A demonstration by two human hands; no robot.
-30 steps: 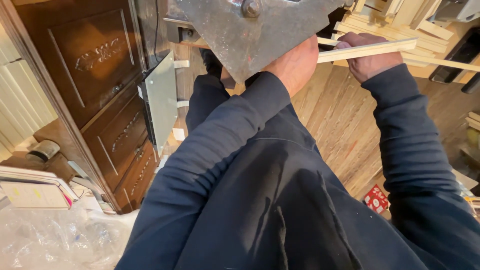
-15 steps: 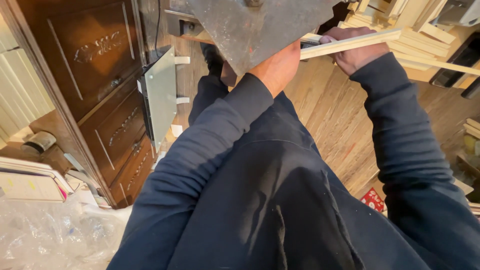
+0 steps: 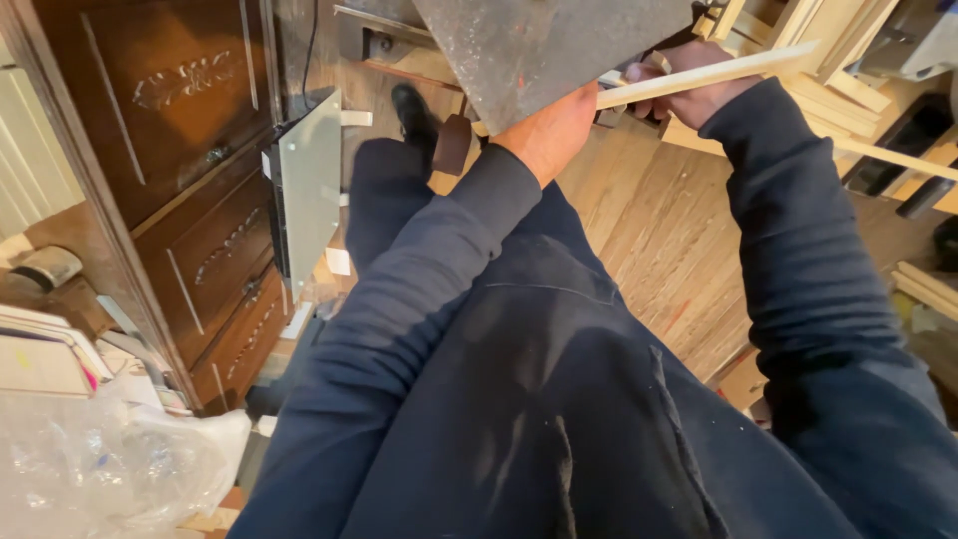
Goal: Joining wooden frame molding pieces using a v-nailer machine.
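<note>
My right hand [image 3: 689, 85] grips a long thin light wooden strip [image 3: 718, 72] that runs from under a grey metal plate [image 3: 544, 50] out to the upper right. My left hand [image 3: 547, 130] reaches under the lower edge of that plate; its fingers are hidden behind it, so I cannot tell what they hold. Both arms wear dark blue sleeves, and my dark torso fills the lower middle of the view.
A dark carved wooden cabinet [image 3: 170, 150] stands at left with a pale flat panel [image 3: 311, 190] leaning against it. Stacked light wooden strips [image 3: 828, 90] lie at upper right on the wood floor [image 3: 659, 230]. Crumpled clear plastic [image 3: 110, 469] sits at lower left.
My right hand and the wooden strip have moved up and left toward the metal plate. The view has shifted slightly, with the left hand staying under the plate.
</note>
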